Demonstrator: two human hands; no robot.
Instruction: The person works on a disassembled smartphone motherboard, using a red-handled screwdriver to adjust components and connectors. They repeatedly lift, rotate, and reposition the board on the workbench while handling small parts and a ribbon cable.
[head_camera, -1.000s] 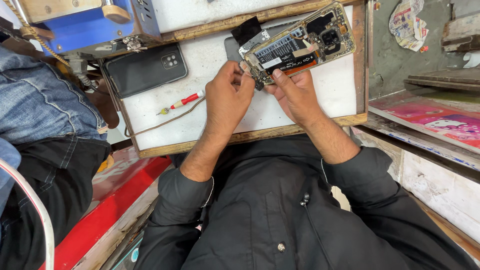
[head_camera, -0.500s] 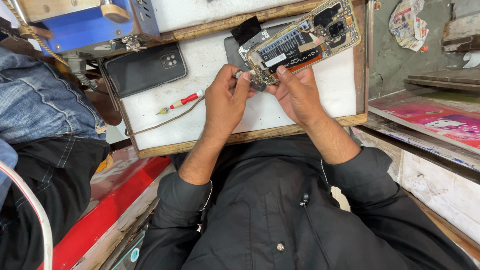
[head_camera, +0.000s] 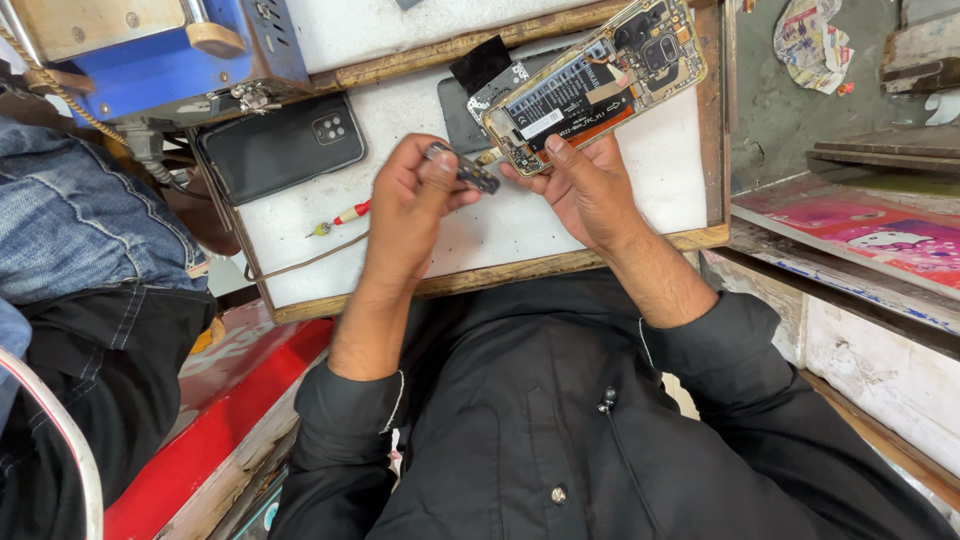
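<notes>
My right hand (head_camera: 585, 190) grips the lower end of an opened phone (head_camera: 595, 85), its back off so the battery and circuit board show; the phone tilts up over the white work board (head_camera: 480, 230). My left hand (head_camera: 405, 200) pinches a small dark flat part (head_camera: 465, 170) just left of the phone's lower end, clear of it. A dark flat piece lies on the board under the phone, partly hidden.
A black phone back cover (head_camera: 280, 145) lies on the board's left. A red-handled screwdriver (head_camera: 340, 215) rests below it. A blue machine (head_camera: 160, 55) stands at the upper left. Another person's jeans-clad leg (head_camera: 70, 220) is at the left. Shelves with colourful sheets (head_camera: 860, 230) are at the right.
My left hand has pulled away from the phone's lower end, lifting the small dark part out to the left. The phone has tipped slightly in my right hand.
</notes>
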